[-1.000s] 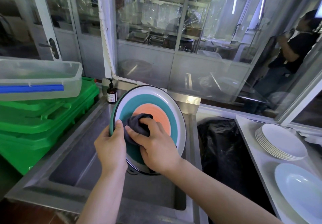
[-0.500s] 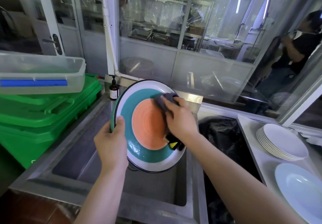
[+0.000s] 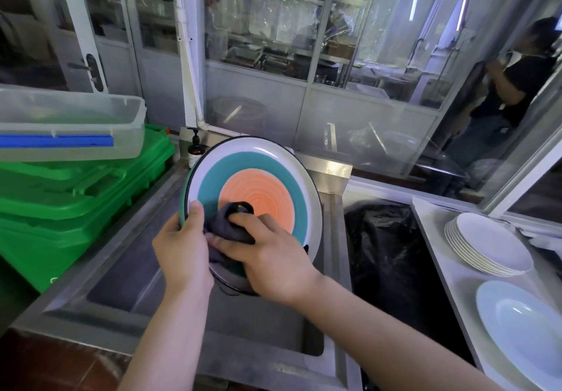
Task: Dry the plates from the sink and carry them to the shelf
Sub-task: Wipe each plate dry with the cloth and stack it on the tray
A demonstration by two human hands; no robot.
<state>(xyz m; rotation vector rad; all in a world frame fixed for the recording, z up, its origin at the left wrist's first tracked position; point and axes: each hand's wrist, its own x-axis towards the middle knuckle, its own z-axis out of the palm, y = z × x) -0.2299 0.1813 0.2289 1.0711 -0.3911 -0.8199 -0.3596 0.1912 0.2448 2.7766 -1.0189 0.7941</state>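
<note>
A round plate (image 3: 267, 174) with a white rim, a teal ring and an orange centre stands tilted upright over the steel sink (image 3: 121, 272). My left hand (image 3: 182, 247) grips its left edge, thumb on the face. My right hand (image 3: 270, 260) holds a dark grey cloth (image 3: 231, 226) and presses it against the plate's lower left face. The plate's bottom edge is hidden behind my hands.
Stacked green crates (image 3: 76, 196) with a clear plastic tub (image 3: 70, 123) stand left of the sink. A soap bottle (image 3: 195, 150) is at the sink's back corner. A black bin bag (image 3: 383, 253) lies right. White plates (image 3: 489, 244) and a pale blue plate (image 3: 526, 326) rest on the right counter.
My right hand with the cloth swept from the plate's centre to its upper right, then back down to the lower left. The left hand kept its grip on the rim.
</note>
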